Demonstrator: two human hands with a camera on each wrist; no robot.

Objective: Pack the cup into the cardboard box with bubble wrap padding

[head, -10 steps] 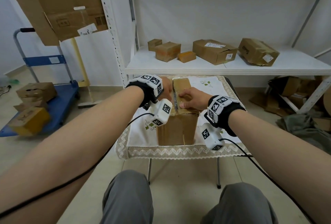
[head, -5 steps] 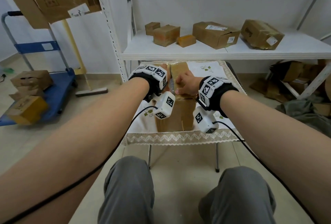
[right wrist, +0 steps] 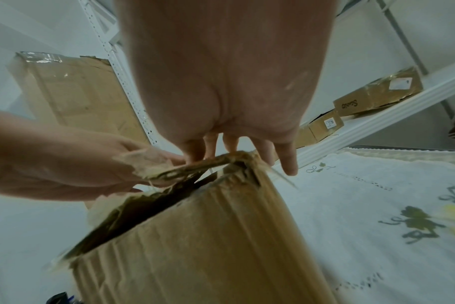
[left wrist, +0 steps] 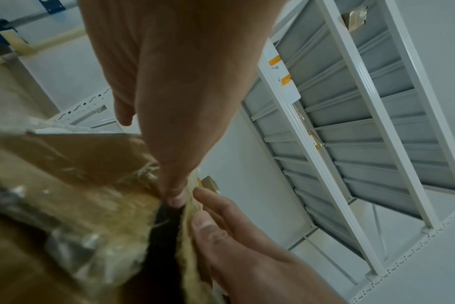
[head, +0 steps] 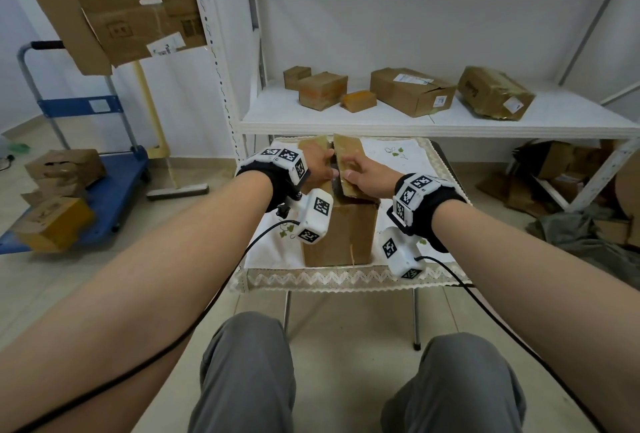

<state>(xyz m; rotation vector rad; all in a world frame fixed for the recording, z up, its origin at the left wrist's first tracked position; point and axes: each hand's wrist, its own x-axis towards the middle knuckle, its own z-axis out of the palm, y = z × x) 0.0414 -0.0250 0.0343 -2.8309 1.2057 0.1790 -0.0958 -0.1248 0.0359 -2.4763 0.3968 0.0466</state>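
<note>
A brown cardboard box [head: 346, 235] stands on the small table, and both my hands are at its top. My left hand [head: 320, 164] grips the left flap [head: 311, 143], thumb tip [left wrist: 177, 197] at the inner edge. My right hand [head: 363, 174] holds the right flap [head: 348, 152], fingers [right wrist: 213, 144] lying over it. The flaps tilt up with a dark gap between them. Torn tape hangs from the flap edges [right wrist: 148, 172]. Neither the cup nor the bubble wrap can be made out.
The table has a white embroidered cloth with a lace rim [head: 346, 275]. Behind it a white shelf [head: 415, 121] carries several cardboard boxes. A blue trolley [head: 104, 183] with boxes stands at left. Cardboard scraps [head: 571, 183] lie on the floor at right. My knees are below the table's front edge.
The two top flaps lay nearly flat with a narrow seam; now they tilt up with a wider gap. Both hands stayed on the box top.
</note>
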